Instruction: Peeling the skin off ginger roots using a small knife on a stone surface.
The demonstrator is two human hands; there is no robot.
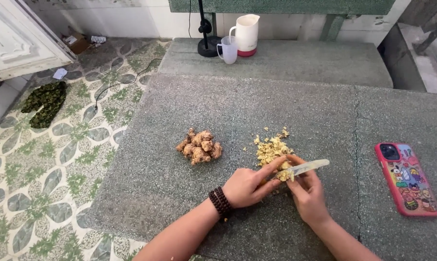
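Observation:
My right hand (pixel 309 193) grips a small knife (pixel 309 167) with a pale blade that points right and has yellow bits stuck to it. My left hand (pixel 250 184), a dark bead bracelet on its wrist, reaches to the blade with its forefinger touching the bits on it. Just beyond the hands lies a pile of chopped yellow ginger (pixel 270 147). To the left of that pile sits a heap of whole brown ginger roots (pixel 199 146). All of it rests on a speckled grey stone counter (pixel 189 193).
A phone in a red cartoon case (pixel 407 178) lies on the counter at the right. At the back stand a white kettle (pixel 247 34), a clear plastic jug (pixel 228 49) and a black lamp base (pixel 208 46). Patterned tile floor (pixel 44 169) drops off to the left.

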